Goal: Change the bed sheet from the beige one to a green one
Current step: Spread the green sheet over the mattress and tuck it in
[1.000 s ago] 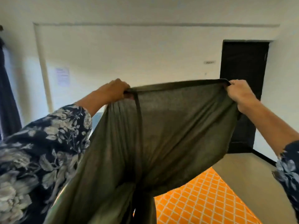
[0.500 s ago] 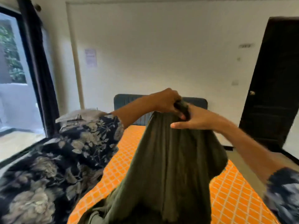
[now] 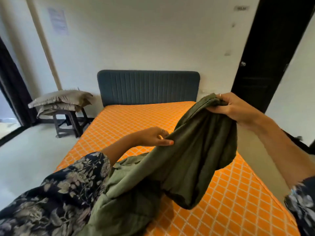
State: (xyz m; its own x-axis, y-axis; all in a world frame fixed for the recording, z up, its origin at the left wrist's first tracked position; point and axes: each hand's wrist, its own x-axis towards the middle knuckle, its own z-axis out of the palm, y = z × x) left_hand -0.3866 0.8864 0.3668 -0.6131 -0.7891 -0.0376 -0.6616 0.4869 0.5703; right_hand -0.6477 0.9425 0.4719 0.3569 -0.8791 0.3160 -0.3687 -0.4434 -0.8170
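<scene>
Hands (image 3: pixel 233 108) bunch green sheet (image 3: pixel 187 160) (over mattress (image 3: pixel 129 120)).

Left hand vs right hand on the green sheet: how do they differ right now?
The right hand is higher, gripping a bunched end of the green sheet near the headboard side; the left hand is lower, over the orange mattress. The right hand's fingers curl round a thick wad; the left hand pinches a fold edge. Both wear a ring and hold the same sheet.

The bed (image 3: pixel 136 120) (bare orange diamond-quilted mattress) carries the bunched lower end of the green sheet (image 3: pixel 129 193).
</scene>
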